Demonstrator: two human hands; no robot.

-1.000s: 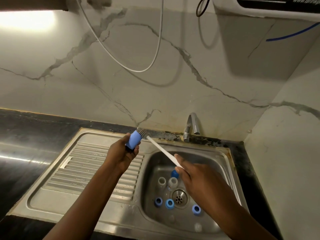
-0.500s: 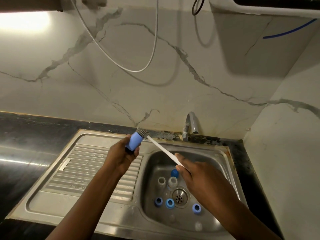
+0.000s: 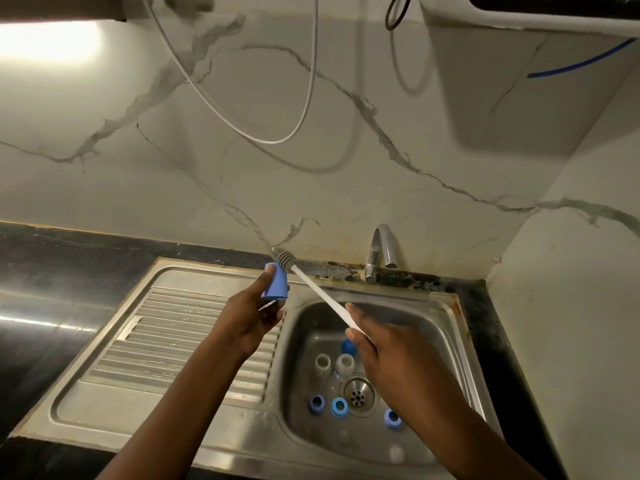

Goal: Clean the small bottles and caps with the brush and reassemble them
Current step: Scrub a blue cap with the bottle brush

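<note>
My left hand (image 3: 254, 311) holds a small blue bottle (image 3: 276, 281) up over the drainboard. My right hand (image 3: 391, 355) grips the white handle of a bottle brush (image 3: 320, 292); its grey bristle head (image 3: 284, 259) sits just outside and above the bottle. Down in the sink basin (image 3: 304, 327) lie two clear bottles (image 3: 334, 363), three blue caps (image 3: 338, 407) around the drain and another blue piece (image 3: 346, 346) partly hidden behind my right hand.
A ribbed steel drainboard (image 3: 166, 334) lies left of the basin. A chrome tap (image 3: 381, 251) stands at the back edge. Black countertop (image 3: 52, 271) surrounds the sink, marble walls rise behind and to the right, and a white hose (image 3: 277, 140) hangs above.
The brush head, which was in the mouth of the blue bottle, has come out and now sits just above it. Both hands stay in about the same place.
</note>
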